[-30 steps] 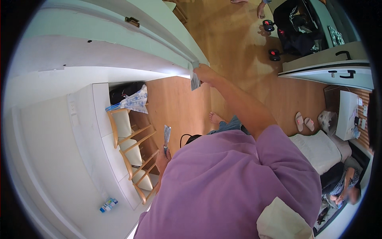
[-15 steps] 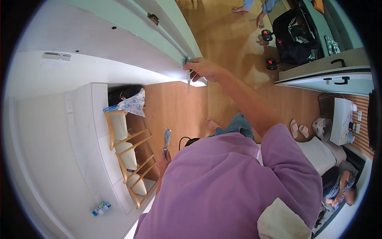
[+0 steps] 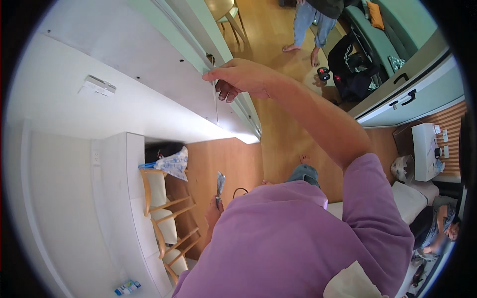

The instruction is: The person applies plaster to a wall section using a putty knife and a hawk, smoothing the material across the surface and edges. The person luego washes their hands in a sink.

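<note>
My left hand point(image 3: 213, 212) is low beside my purple shirt, closed around the handle of a putty knife point(image 3: 220, 183) whose metal blade points up and away. My right arm is stretched forward and up to the white wall point(image 3: 164, 74), by the edge of the door frame point(image 3: 241, 107). There my right hand point(image 3: 243, 79) is closed, thumb against the other curled fingers, pinching a thin pale flat piece point(image 3: 215, 102) seen nearly edge-on. Its kind is unclear. A metal latch plate point(image 3: 210, 58) sits in the frame just beyond the hand.
Wooden chairs point(image 3: 161, 218) with pale seats stand at the left by a white cabinet point(image 3: 134, 169). Another person point(image 3: 310, 25) stands barefoot ahead, near a black bag point(image 3: 345, 62). A door with a black handle point(image 3: 409, 97) is at right. Someone sits point(image 3: 442, 223) at far right.
My right hand has moved left and slightly up along the wall with the thin piece. The view has shifted, and more of the person ahead shows. The putty knife stays in my left hand.
</note>
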A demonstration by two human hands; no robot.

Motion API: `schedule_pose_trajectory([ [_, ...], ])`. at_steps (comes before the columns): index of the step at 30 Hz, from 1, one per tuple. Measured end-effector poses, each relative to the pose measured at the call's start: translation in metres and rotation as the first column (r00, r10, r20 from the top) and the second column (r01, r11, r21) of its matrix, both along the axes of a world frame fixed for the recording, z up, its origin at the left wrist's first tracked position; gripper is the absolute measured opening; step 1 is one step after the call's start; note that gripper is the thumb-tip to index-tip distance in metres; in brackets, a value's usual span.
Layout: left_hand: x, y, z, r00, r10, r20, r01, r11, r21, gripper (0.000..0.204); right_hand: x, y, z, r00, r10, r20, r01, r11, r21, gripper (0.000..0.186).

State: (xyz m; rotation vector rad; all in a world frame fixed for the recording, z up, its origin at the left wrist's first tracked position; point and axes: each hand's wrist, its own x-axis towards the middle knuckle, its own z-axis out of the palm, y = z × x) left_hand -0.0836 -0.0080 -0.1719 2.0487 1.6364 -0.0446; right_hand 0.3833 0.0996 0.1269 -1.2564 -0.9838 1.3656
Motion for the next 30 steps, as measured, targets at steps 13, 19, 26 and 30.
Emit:
schedule_pose_trajectory([
  [13,0.030,0.011,0.031,0.990,-0.132,0.050,0.131,0.991,0.019,0.038,0.014,0.008,0.165,0.994,0.078,0.075,-0.086,0.990,0.113,0.049],
  [19,0.000,0.018,0.009,0.996,-0.088,0.011,0.085,0.980,0.178,0.040,0.000,0.004,0.250,0.986,0.105,0.127,-0.128,0.974,0.188,0.057],
  [26,0.017,0.037,-0.025,0.988,-0.141,0.066,0.120,0.960,0.253,0.041,0.002,-0.016,0.345,0.973,0.060,0.224,-0.124,0.952,0.280,0.090],
  [30,0.015,0.049,-0.039,0.995,-0.101,-0.002,0.099,0.971,0.216,0.044,-0.004,-0.009,0.407,0.971,-0.013,0.241,-0.061,0.953,0.297,0.081],
])
